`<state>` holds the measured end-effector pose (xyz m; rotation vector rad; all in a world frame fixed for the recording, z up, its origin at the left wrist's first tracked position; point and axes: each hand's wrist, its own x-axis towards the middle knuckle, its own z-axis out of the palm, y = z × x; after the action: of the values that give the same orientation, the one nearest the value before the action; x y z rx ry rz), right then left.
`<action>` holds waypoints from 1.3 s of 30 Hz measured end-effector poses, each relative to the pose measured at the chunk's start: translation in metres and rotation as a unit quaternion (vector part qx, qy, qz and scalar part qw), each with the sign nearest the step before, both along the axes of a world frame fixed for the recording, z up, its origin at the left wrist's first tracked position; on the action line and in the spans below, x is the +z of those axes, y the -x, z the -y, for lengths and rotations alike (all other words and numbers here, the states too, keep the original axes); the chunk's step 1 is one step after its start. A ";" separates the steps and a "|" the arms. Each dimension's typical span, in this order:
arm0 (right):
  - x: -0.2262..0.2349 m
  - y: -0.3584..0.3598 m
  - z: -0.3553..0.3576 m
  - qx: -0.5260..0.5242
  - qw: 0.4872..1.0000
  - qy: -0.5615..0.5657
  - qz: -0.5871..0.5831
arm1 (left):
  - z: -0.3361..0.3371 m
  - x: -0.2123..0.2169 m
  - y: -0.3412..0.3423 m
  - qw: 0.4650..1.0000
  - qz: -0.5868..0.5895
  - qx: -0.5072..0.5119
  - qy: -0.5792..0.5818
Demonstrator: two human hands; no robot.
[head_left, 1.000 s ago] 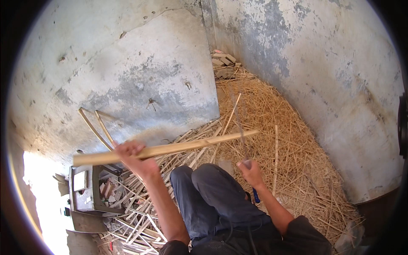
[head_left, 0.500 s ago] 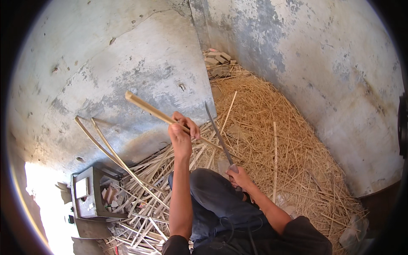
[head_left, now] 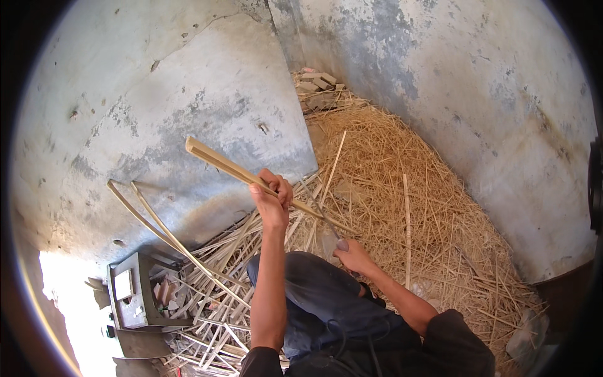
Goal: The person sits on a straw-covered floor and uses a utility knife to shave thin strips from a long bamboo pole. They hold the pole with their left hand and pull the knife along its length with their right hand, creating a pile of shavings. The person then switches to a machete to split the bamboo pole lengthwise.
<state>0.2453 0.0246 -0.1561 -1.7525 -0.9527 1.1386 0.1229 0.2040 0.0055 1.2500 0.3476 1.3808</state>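
Note:
My left hand [head_left: 273,200] is closed around a long pale bamboo strip [head_left: 220,160]. The strip slants from the upper left down toward the right, and a dark groove runs along its near end. My right hand [head_left: 353,256] grips the handle of a long, narrow knife [head_left: 329,225] just beyond my knee. Its blade points up and to the left, seen almost edge-on, and crosses the lower part of the strip. Whether blade and bamboo touch, I cannot tell.
Cut bamboo strips [head_left: 217,295] lie heaped at my left, with two long bent ones [head_left: 151,220] leaning on the wall. A wooden stool [head_left: 133,292] lies beside them. Shavings [head_left: 389,151] cover the floor ahead and right; bricks [head_left: 319,81] fill the far corner.
The knife has swung down toward the bamboo strip, its blade now thinner in view and crossing the strip. My left hand keeps its hold with little movement. The view has shifted slightly.

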 end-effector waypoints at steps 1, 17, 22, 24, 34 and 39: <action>0.013 0.002 -0.006 0.012 0.998 -0.056 0.023 | 0.001 0.000 0.000 1.000 -0.003 -0.007 -0.004; -0.080 -0.033 0.024 -0.059 0.966 0.105 -0.230 | 0.032 -0.004 -0.031 0.998 0.011 -0.047 -0.030; 0.011 -0.012 0.011 0.011 0.980 0.005 -0.198 | 0.027 -0.003 -0.022 0.999 -0.009 -0.045 -0.024; -0.019 -0.016 0.010 0.002 0.984 0.026 -0.175 | 0.028 -0.004 -0.019 0.998 -0.005 -0.052 -0.032; -0.093 -0.047 0.029 -0.115 0.933 0.134 -0.315 | 0.032 0.005 -0.026 0.989 -0.029 -0.126 -0.073; -0.026 -0.045 0.032 -0.099 0.923 0.013 -0.373 | 0.009 0.062 -0.040 0.992 -0.022 -0.065 -0.106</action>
<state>0.2906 -0.0076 -0.1817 -1.2195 -0.2872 1.5139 0.1629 0.1954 0.0676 1.4524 0.1483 1.3052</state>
